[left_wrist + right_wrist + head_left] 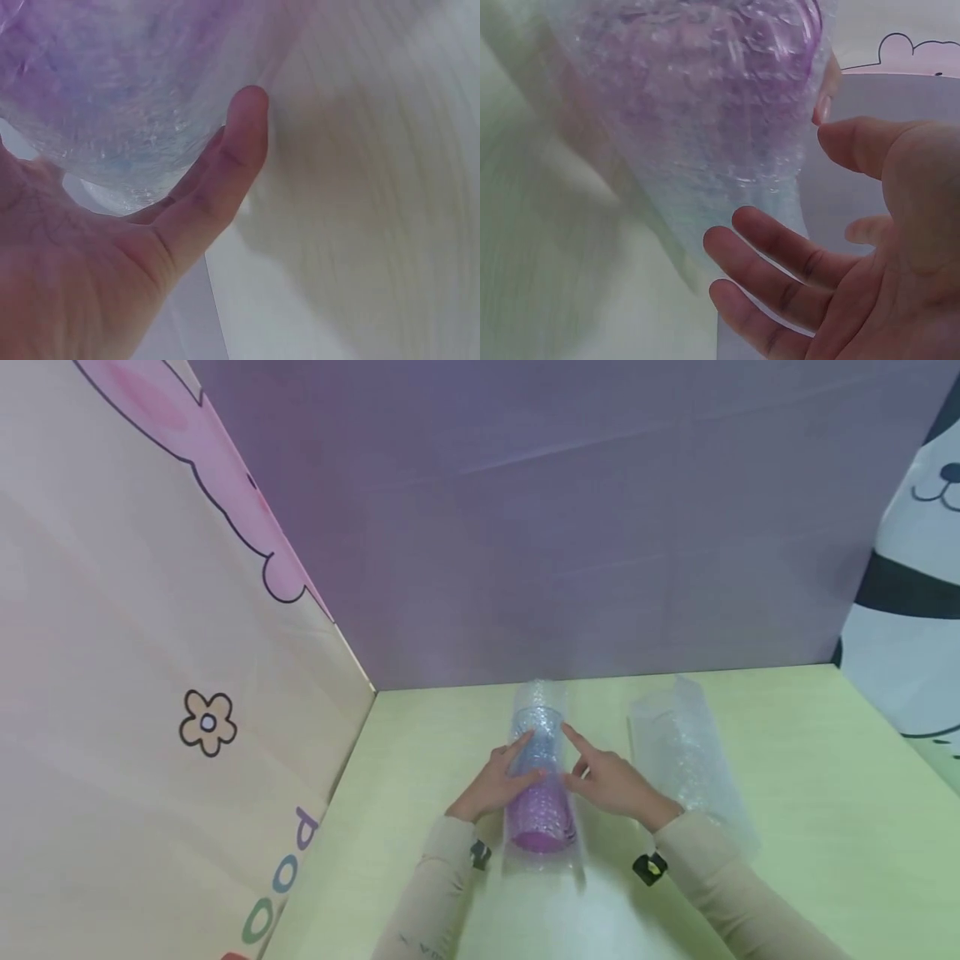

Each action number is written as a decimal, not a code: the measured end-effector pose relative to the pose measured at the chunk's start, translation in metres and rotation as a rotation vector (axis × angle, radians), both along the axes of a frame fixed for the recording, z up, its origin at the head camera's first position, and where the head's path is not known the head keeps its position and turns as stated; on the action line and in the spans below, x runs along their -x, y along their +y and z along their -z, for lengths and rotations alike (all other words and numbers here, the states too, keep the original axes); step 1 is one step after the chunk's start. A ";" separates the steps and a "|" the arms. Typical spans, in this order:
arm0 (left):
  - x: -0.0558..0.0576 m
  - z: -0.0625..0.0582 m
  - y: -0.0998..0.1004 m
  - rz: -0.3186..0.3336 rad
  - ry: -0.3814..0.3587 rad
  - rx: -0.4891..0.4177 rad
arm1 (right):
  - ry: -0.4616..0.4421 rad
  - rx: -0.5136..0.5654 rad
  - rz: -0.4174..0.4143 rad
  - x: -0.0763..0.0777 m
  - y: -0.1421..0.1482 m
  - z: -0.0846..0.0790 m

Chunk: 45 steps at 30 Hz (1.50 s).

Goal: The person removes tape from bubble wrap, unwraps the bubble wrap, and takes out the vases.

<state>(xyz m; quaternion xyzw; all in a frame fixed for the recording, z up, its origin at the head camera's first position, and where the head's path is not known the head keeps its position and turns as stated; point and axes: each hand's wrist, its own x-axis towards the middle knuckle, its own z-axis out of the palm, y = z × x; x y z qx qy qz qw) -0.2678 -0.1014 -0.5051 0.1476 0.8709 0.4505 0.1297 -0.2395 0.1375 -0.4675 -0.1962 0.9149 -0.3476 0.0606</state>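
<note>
A purple-to-blue cylindrical container (pixel 542 814), seen through clear bubble wrap (pixel 540 693), lies lengthwise on the pale table. Its exact kind is blurred by the wrap. My left hand (pixel 491 787) grips its left side, thumb and index finger reaching over the top. In the left wrist view, the fingers (pixel 214 180) curve along the wrapped side. On the other side is my right hand (pixel 615 783), its index finger extended at the wrap's right edge. The right wrist view shows that hand's fingers (pixel 780 289) spread and loosely bent beside the wrap, holding nothing.
To the right lies another piece of bubble wrap (pixel 686 768), partly under the right forearm. Behind the table (pixel 420 752) stands a purple-grey wall (pixel 540 527). A printed side wall (pixel 150 635) borders the left, and a panda print (pixel 915 652) is at right.
</note>
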 end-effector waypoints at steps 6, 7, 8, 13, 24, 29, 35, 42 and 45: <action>-0.001 0.002 0.000 -0.016 -0.006 -0.004 | -0.013 -0.006 0.014 -0.001 -0.004 0.006; -0.001 0.002 0.001 -0.019 -0.009 -0.006 | -0.004 -0.006 0.009 -0.001 -0.005 0.007; -0.001 0.003 0.001 -0.022 -0.012 -0.007 | 0.003 -0.006 0.007 -0.001 -0.005 0.006; -0.002 0.004 0.001 -0.033 -0.025 -0.023 | 0.030 0.010 -0.003 -0.003 -0.006 0.005; -0.004 0.003 0.001 -0.049 -0.018 -0.015 | 0.066 0.017 0.037 -0.002 -0.009 0.010; -0.005 0.002 0.001 -0.050 -0.011 -0.016 | 0.091 0.012 0.068 -0.004 -0.011 0.011; -0.005 0.004 0.001 -0.058 0.001 -0.018 | 0.131 0.002 0.086 -0.003 -0.013 0.013; -0.004 0.005 0.002 -0.064 -0.004 -0.027 | 0.203 -0.041 0.120 -0.001 -0.015 0.017; -0.004 0.005 0.002 -0.064 -0.008 -0.022 | 0.235 -0.055 0.129 -0.002 -0.016 0.017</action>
